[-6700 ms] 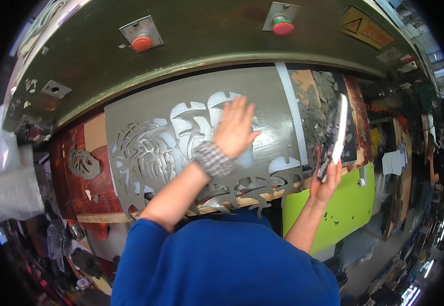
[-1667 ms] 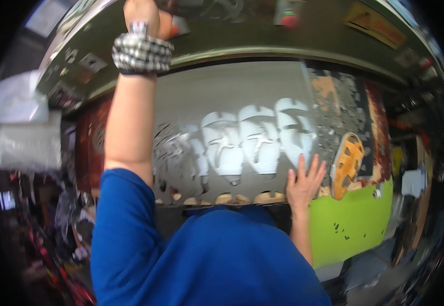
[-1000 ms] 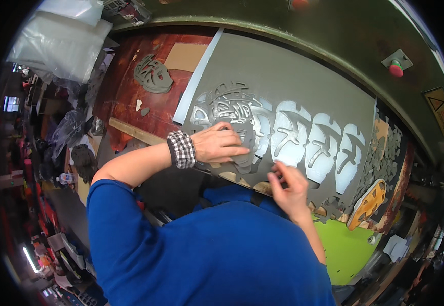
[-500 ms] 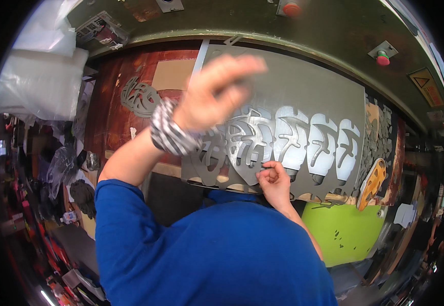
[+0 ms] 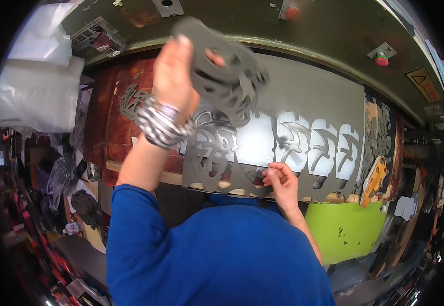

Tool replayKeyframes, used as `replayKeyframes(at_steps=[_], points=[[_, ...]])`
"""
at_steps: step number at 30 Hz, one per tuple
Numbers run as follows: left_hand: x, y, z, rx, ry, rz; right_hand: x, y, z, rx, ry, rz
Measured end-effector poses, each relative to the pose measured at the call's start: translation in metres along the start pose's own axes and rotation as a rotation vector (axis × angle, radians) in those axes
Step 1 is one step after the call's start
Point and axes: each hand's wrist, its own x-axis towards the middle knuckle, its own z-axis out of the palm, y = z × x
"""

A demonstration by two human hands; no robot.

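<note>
My left hand (image 5: 173,76) is raised above the work surface, gripping a dark grey foam cut-out (image 5: 227,71) with curved slots; motion blurs it. Below lies a large grey foam sheet (image 5: 316,84) with a row of sole-shaped cuts along its near side. One cut-out hole (image 5: 255,143) shows plain white beneath. To its left a slotted cut-out piece (image 5: 214,148) lies on the sheet. My right hand (image 5: 283,186) rests at the sheet's near edge beside the hole, fingers loosely bent and apart, with nothing seen in them.
A yellow cutting die (image 5: 373,181) stands at the sheet's right end, near grey scraps (image 5: 380,127). More slotted pieces (image 5: 130,102) lie on the reddish board at left. A green machine beam with a red button (image 5: 381,60) spans the far side. A lime-green panel (image 5: 344,232) is nearer me.
My left hand has lifted a slotted cut-out from the sheet, up and to the left, baring white beneath. My right hand's fingers have come off that piece's tip and loosened.
</note>
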Motion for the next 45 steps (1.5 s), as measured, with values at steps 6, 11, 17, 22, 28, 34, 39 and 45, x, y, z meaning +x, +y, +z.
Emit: replayKeyframes(at_steps=[6,11,17,22,28,34,39,45], points=[[0.035,0.058,0.003,0.110,-0.072,0.239,-0.010,-0.012,0.026,-0.099,-0.303,0.094],[-0.027,0.010,-0.041,0.992,-0.940,0.747,0.010,-0.004,0.049,-0.172,-0.605,0.215],[-0.132,-0.044,-0.112,0.886,-1.371,0.499,0.027,0.013,0.053,0.271,-0.590,0.470],[-0.131,-0.038,-0.111,0.937,-1.190,0.510,0.026,0.010,0.053,0.589,-0.611,0.403],[-0.075,0.014,-0.073,0.291,-0.069,-0.385,0.026,0.017,0.065,-0.019,-0.529,0.160],[-0.009,0.069,-0.067,-0.042,0.108,0.020,0.022,0.026,0.064,-0.154,-0.505,0.172],[0.020,0.105,-0.080,-0.019,0.207,0.131,0.029,0.036,0.056,-0.246,-0.526,0.182],[0.037,0.141,-0.110,0.053,0.131,0.123,0.038,0.039,0.054,-0.173,-0.517,0.245]])
